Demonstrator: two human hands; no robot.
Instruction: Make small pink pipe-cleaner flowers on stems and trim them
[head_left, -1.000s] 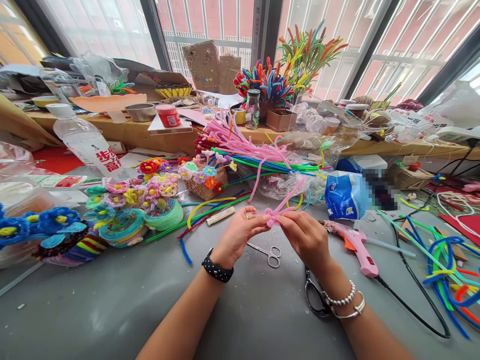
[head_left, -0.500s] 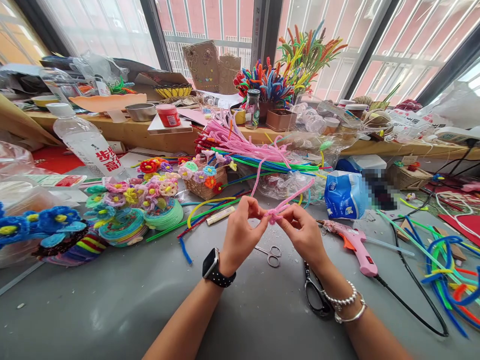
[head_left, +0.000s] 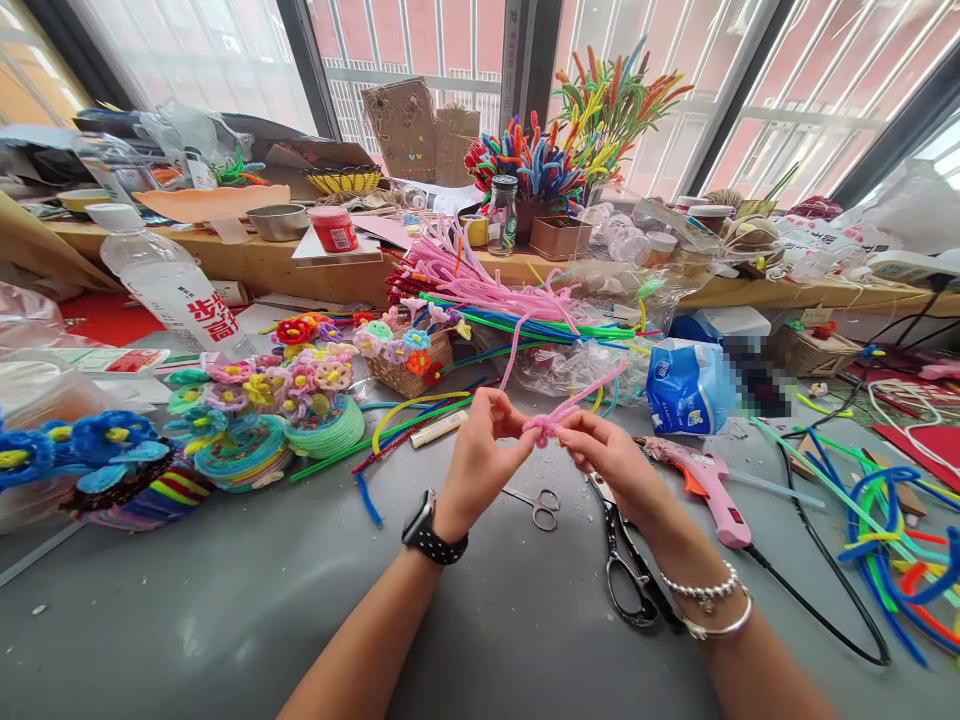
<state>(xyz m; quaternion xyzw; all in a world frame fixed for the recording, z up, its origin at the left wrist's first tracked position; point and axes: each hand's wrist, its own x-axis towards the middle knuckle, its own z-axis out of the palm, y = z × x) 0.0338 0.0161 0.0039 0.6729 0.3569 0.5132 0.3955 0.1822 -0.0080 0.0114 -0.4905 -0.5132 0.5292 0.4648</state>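
Observation:
Both hands meet over the middle of the table around a pink pipe cleaner [head_left: 541, 428], bent into small loops at its centre. My left hand [head_left: 484, 455] pinches it from the left, and one loose end rises past those fingers. From the right, my right hand [head_left: 611, 455] grips the looped part between thumb and fingertips; the other ends slant up above it. Small silver scissors [head_left: 544, 510] lie just below the hands. Black-handled scissors [head_left: 634, 590] rest beneath the right wrist.
A pink glue gun [head_left: 709, 485] with a black cord lies to the right, near a blue tissue pack [head_left: 684, 388]. Behind the hands is a heap of pink pipe cleaners [head_left: 480, 275]. Pipe-cleaner flower pots [head_left: 322, 425] and a water bottle [head_left: 161, 275] stand at left.
My right hand has turned a little and its fingers have shifted on the looped centre, uncovering more of the black-handled scissors. The left hand keeps its pinch.

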